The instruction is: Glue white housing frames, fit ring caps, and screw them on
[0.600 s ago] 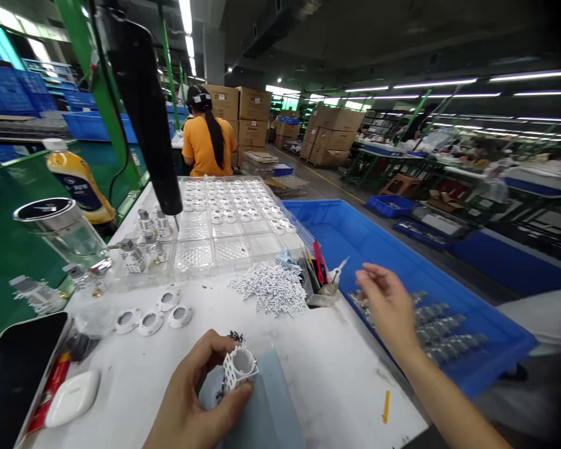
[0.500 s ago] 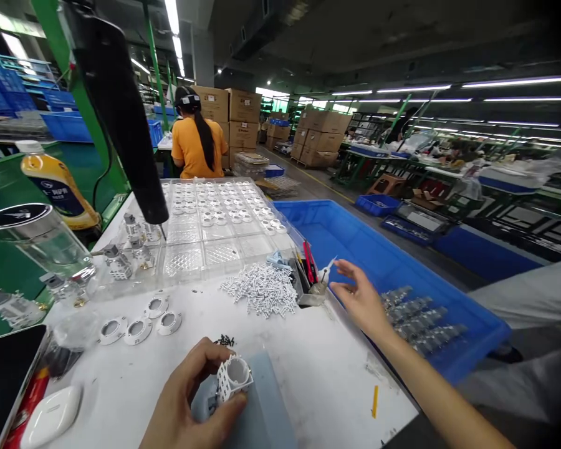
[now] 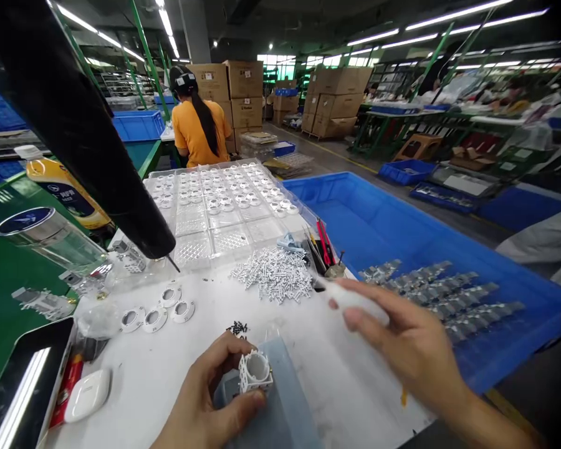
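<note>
White perforated plastic housing with a round bore (image 3: pixel 255 371) sits over the grey-blue pad (image 3: pixel 287 408) on the white table (image 3: pixel 168 355), pinched between thumb and curled fingers of the left hand (image 3: pixel 201 402), while the motion-blurred right hand (image 3: pixel 404 343) hovers palm-down beside it, fingers extended and unclenched; the lettering on the yellow bottle (image 3: pixel 63 193) is illegible.

Stacked cardboard boxes (image 3: pixel 229 81) stand at the hall's far end beneath long tube lights (image 3: pixel 449 14) on a dark ceiling. Right of the boxes a grey floor (image 3: pixel 350 157) with a yellow line passes green-framed workbenches (image 3: pixel 393 115); left of them rise green steel posts (image 3: pixel 144 50).
</note>
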